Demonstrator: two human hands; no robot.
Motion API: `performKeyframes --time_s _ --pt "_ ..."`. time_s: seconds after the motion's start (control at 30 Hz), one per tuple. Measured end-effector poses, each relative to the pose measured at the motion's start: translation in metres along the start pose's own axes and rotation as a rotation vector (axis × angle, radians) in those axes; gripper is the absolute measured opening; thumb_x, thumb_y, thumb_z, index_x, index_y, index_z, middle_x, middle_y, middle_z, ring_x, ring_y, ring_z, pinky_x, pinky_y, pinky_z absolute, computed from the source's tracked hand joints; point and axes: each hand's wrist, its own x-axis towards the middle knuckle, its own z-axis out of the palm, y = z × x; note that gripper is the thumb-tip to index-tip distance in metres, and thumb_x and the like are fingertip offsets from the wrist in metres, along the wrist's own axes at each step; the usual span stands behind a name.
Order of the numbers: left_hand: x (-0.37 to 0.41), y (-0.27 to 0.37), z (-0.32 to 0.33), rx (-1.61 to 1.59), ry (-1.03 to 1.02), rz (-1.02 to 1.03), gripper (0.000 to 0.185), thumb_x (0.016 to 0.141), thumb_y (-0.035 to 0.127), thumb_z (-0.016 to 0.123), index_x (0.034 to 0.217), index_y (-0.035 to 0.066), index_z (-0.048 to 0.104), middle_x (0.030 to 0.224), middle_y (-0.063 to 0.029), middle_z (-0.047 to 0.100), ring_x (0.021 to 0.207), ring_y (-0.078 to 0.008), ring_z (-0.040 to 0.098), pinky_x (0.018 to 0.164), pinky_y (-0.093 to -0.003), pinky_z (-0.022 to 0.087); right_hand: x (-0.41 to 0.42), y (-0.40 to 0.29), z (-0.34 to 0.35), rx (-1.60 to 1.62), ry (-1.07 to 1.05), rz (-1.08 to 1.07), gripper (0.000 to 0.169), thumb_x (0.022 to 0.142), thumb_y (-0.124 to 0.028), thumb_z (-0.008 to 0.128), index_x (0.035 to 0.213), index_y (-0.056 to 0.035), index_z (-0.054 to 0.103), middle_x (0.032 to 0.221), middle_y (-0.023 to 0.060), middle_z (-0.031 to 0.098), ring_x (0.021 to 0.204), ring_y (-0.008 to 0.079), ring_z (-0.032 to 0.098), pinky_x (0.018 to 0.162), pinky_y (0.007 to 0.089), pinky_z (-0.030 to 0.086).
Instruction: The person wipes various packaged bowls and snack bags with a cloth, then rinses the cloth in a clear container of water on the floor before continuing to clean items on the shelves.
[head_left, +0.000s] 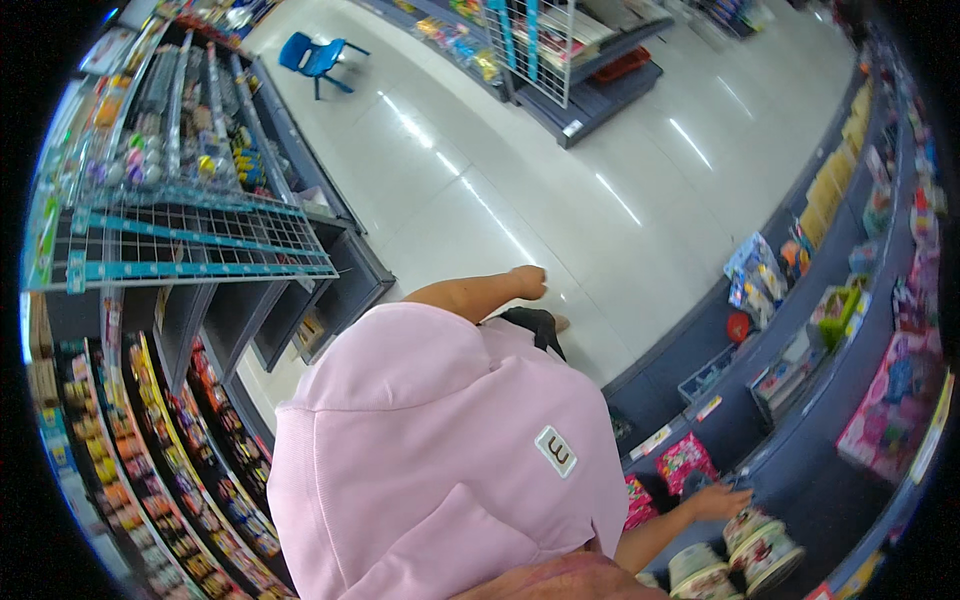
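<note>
My left hand (531, 282) hangs over the pale tiled floor (600, 292) at the front of my pink shirt (450, 450). Its fingers are curled, and I see nothing in them. To my right, my right hand (718, 501) reaches over a dark grey shelf (840, 510) with its fingers extended and no object held. Just past it sit stacked patterned tubs (763, 555), close to the fingers; whether they touch is unclear. Another patterned tub (699, 571) stands by my forearm. Pink floral packs (684, 462) lie on the near side of that hand.
Curved shelving runs along my right with a green-edged box (840, 313) and pink boxed goods (885, 405). A wire grid panel (202, 240) juts out at left, above racks of small packets (172, 480). A blue chair (319, 61) and a shelf end (592, 105) stand ahead.
</note>
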Motion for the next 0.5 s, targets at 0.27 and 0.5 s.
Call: performKeyframes --time_s 0.27,0.5 --pt "-0.038 -0.165 -0.009 -0.204 0.213 -0.485 0.037 0.084 0.032 0.052 0.087 -0.001 0.071 0.093 -0.0223 0.069 0.082 -0.0358 0.066 0.079 -0.0440 0.054 0.071 -0.024 -0.008 0.080 0.236 -0.105 0.046 0.093 -0.007 0.055 0.138 -0.0009 0.049 0.134 0.0267 0.052 0.122 0.0423 0.053 0.103 0.0493 0.042" --pt "-0.078 -0.085 -0.002 -0.893 0.285 -0.461 0.025 0.087 0.024 0.059 0.094 0.003 0.068 0.082 -0.0095 0.066 0.071 -0.0172 0.062 0.061 -0.0322 0.052 0.130 -0.037 0.066 -0.038 0.074 -0.207 0.051 0.087 -0.017 0.062 0.133 0.0018 0.048 0.121 0.0237 0.057 0.106 0.0393 0.060 0.087 0.0497 0.048"
